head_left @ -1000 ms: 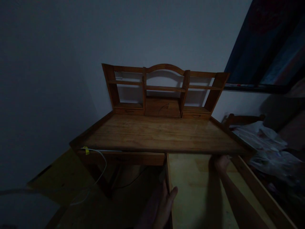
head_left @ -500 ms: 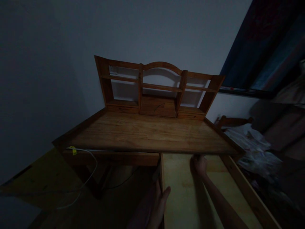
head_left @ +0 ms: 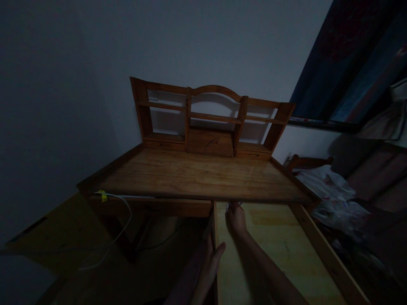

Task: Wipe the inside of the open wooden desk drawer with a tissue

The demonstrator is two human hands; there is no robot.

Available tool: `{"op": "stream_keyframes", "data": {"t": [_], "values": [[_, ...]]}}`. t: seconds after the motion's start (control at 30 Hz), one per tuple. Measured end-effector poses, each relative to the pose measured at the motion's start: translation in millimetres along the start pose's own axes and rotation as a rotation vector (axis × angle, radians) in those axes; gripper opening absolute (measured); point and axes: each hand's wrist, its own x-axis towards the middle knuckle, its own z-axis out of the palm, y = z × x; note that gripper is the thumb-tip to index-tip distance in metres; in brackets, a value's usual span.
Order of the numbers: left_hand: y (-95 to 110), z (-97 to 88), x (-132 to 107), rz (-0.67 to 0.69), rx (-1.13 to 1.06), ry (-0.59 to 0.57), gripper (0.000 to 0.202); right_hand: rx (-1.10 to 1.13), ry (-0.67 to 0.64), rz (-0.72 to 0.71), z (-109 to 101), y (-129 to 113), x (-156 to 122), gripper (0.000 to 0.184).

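A wooden drawer [head_left: 267,262] is pulled out from under the desk [head_left: 203,173], its pale bottom board bare in the dim light. My left hand [head_left: 212,262] grips the drawer's left side wall, thumb over the top edge and the other fingers partly hidden outside it. Deep in the drawer, at the back left just below the desktop's front edge, my right hand [head_left: 238,218] presses down with curled fingers. Bits of a crumpled white cloth or tissue [head_left: 228,206] show around those fingers; most of it is covered by the hand.
A wooden shelf unit [head_left: 211,120] stands at the back of the desk against the wall. From the desk's left front edge hangs a white cable [head_left: 129,212] with a yellow tag [head_left: 103,195]. White plastic bags [head_left: 329,186] lie to the right, by a chair [head_left: 310,162].
My right hand has moved left across the drawer bottom, from the middle of its back end to near the left wall. My left hand keeps its grip. The view has shifted slightly.
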Motion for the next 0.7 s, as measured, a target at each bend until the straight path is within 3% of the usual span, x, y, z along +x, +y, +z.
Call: {"op": "stream_keyframes", "data": {"t": [0.17, 0.37, 0.53, 0.7], "values": [[1, -1.8, -5, 0.063, -0.058, -0.074, 0.085, -0.01, 0.008, -0.048, 11, -21, -7, 0.051], [2, -1.9, -3, 0.095, 0.021, -0.042, 0.078, 0.095, -0.193, -0.197, 28, -37, -4, 0.069], [6, -1.2, -7, 0.08, 0.097, -0.032, 0.074, 0.132, -0.287, -0.272, 23, -26, 0, 0.08], [6, -1.0, -9, 0.09, 0.035, -0.073, 0.077, 0.155, -0.444, -0.386, -3, 0, -5, 0.085]]}}
